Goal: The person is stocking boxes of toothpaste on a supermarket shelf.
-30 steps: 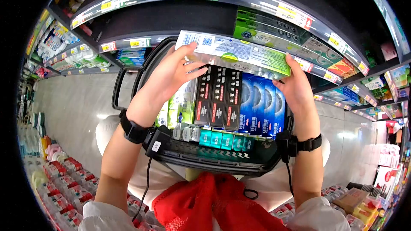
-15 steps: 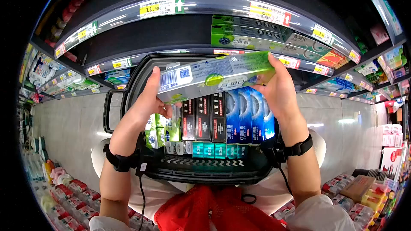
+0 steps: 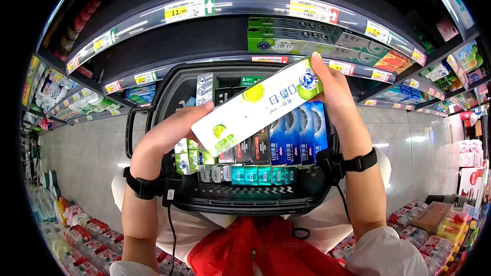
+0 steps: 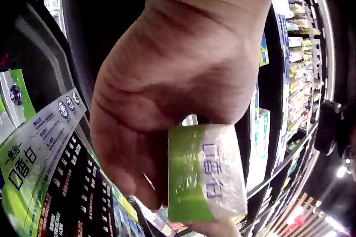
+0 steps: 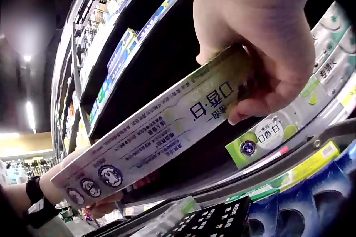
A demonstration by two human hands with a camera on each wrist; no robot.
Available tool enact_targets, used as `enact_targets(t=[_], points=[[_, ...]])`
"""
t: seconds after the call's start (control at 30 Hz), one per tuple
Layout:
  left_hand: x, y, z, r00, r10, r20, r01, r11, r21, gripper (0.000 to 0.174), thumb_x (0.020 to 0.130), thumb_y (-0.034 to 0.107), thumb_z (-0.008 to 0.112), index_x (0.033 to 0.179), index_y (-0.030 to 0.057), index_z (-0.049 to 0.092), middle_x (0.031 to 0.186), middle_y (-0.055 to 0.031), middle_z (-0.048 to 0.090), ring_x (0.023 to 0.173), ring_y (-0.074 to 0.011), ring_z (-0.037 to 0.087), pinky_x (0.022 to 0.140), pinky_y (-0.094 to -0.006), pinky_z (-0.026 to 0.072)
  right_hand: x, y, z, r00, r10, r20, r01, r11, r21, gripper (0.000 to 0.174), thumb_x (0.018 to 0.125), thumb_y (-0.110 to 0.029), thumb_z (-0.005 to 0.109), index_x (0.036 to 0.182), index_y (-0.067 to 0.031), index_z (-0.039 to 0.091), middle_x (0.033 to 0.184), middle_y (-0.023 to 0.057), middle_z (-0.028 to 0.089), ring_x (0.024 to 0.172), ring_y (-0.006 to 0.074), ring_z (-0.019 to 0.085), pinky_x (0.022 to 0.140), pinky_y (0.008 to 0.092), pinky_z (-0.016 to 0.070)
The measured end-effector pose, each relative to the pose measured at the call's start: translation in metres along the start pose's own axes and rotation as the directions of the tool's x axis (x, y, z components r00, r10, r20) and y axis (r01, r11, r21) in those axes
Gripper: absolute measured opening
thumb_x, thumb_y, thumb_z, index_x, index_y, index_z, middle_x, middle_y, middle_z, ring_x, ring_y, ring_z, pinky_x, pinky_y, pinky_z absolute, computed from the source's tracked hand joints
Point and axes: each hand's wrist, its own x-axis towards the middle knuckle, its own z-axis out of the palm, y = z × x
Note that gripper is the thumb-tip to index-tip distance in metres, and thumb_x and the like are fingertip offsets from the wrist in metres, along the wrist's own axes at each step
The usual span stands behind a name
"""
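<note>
A long white and green toothpaste box (image 3: 261,105) with lime pictures is held slantwise above a black basket (image 3: 245,207), its right end higher. My left hand (image 3: 171,130) grips the lower left end; in the left wrist view the small end face (image 4: 206,173) sticks out beside the palm. The upper right end is pinched by my right hand (image 3: 335,89), thumb at the top corner. Under the box, the basket holds rows of black boxes (image 3: 262,148), blue boxes (image 3: 305,128), small teal boxes (image 3: 250,176) and green-white boxes (image 3: 183,162), partly covered by it.
Just beyond the basket, a dark store shelf carries similar green-white toothpaste boxes (image 3: 281,46) behind a price rail (image 3: 245,7). A red cloth (image 3: 250,248) lies against the person's front. Wrapped red-and-white packs (image 3: 87,240) stand on the floor at left.
The toothpaste box has come down toward the body and turned from its printed barcode side to its broad front. Its left end has dropped. Both hands have kept hold of it.
</note>
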Motion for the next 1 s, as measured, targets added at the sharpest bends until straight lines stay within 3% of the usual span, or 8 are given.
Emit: enact_targets(t=[0.13, 0.27, 0.4, 0.5, 0.53, 0.63, 0.83, 1.0], points=[[0.005, 0.002, 0.018, 0.976, 0.134, 0.172, -0.165, 0.970, 0.177, 0.042, 0.090, 0.038, 0.045, 0.105, 0.0007, 0.057, 0.093, -0.0054, 0.061, 0.083, -0.0104, 0.054, 0.072, -0.0216, 0.0413, -0.008, 0.000, 0.012, 0.998, -0.029, 0.059, 0.035, 0.995, -0.095, 0.056, 0.079, -0.051, 0.058, 0.093, 0.0035, 0.059, 0.074, 0.0059, 0.062, 0.063, 0.0094, 0.058, 0.051, 0.0213, 0.0455], [0.008, 0.004, 0.044, 0.970, 0.179, 0.167, -0.212, 0.956, 0.201, 0.058, 0.084, 0.042, 0.055, 0.113, -0.0076, 0.046, 0.098, -0.0129, 0.059, 0.090, -0.0155, 0.055, 0.076, -0.0266, 0.0442, -0.013, 0.008, 0.028, 0.987, 0.012, 0.161, 0.007, 0.993, -0.116, 0.048, 0.080, -0.045, 0.060, 0.088, 0.0017, 0.061, 0.065, 0.0036, 0.060, 0.056, 0.0087, 0.056, 0.052, 0.0209, 0.0456], [0.002, 0.008, 0.041, 0.987, 0.129, 0.100, -0.141, 0.981, 0.131, 0.059, 0.083, 0.040, 0.058, 0.116, -0.0069, 0.044, 0.100, -0.0135, 0.059, 0.092, -0.0162, 0.056, 0.078, -0.0268, 0.0446, -0.014, 0.006, 0.033, 0.981, 0.021, 0.195, -0.032, 0.998, 0.056, 0.057, 0.085, -0.050, 0.049, 0.101, 0.0044, 0.054, 0.087, 0.0102, 0.061, 0.065, 0.0140, 0.060, 0.057, 0.0233, 0.0477], [-0.001, 0.012, 0.044, 0.991, 0.098, -0.091, -0.117, 0.965, -0.235, 0.051, 0.083, 0.030, 0.059, 0.118, -0.0043, 0.043, 0.108, -0.0120, 0.056, 0.097, -0.0176, 0.055, 0.083, -0.0294, 0.0440, -0.017, 0.009, 0.038, 0.949, 0.022, 0.315, -0.058, 0.993, 0.106, 0.066, 0.086, -0.052, 0.045, 0.116, 0.0065, 0.043, 0.103, 0.0167, 0.057, 0.079, 0.0211, 0.061, 0.068, 0.0291, 0.0491], [0.000, 0.011, 0.044, 0.991, 0.096, -0.090, -0.114, 0.966, -0.234, 0.051, 0.083, 0.030, 0.059, 0.118, -0.0043, 0.043, 0.108, -0.0120, 0.056, 0.097, -0.0176, 0.055, 0.083, -0.0294, 0.0440, -0.020, 0.009, 0.041, 0.924, 0.040, 0.380, -0.081, 0.993, 0.091, 0.068, 0.086, -0.052, 0.043, 0.120, 0.0065, 0.040, 0.106, 0.0179, 0.056, 0.084, 0.0227, 0.060, 0.072, 0.0309, 0.0489], [0.009, 0.007, 0.041, 0.972, 0.158, -0.174, -0.231, 0.772, -0.593, 0.044, 0.082, 0.013, 0.059, 0.119, -0.0016, 0.040, 0.113, -0.0118, 0.053, 0.105, -0.0222, 0.053, 0.091, -0.0372, 0.0400, -0.026, 0.008, 0.048, 0.845, 0.126, 0.520, -0.126, 0.991, -0.037, 0.070, 0.086, -0.054, 0.041, 0.124, 0.0045, 0.037, 0.109, 0.0151, 0.054, 0.095, 0.0215, 0.056, 0.080, 0.0330, 0.0453], [0.021, -0.004, 0.037, 0.934, 0.198, -0.299, -0.355, 0.615, -0.704, 0.038, 0.083, 0.012, 0.057, 0.116, -0.0002, 0.043, 0.111, -0.0107, 0.054, 0.106, -0.0226, 0.051, 0.093, -0.0399, 0.0374, -0.024, 0.024, 0.053, 0.840, 0.065, 0.538, -0.043, 0.998, -0.053, 0.054, 0.078, -0.022, 0.066, 0.121, 0.0025, 0.042, 0.100, 0.0104, 0.057, 0.096, 0.0152, 0.053, 0.080, 0.0262, 0.0417], [0.018, 0.002, 0.021, 0.898, 0.230, -0.374, -0.439, 0.465, -0.769, 0.033, 0.087, 0.021, 0.050, 0.113, 0.0017, 0.045, 0.113, -0.0098, 0.053, 0.108, -0.0230, 0.049, 0.097, -0.0416, 0.0344, -0.020, 0.010, 0.044, 0.936, -0.049, 0.349, -0.008, 0.987, 0.159, 0.044, 0.079, -0.017, 0.065, 0.114, 0.0018, 0.048, 0.093, 0.0092, 0.061, 0.089, 0.0135, 0.057, 0.079, 0.0251, 0.0426]])
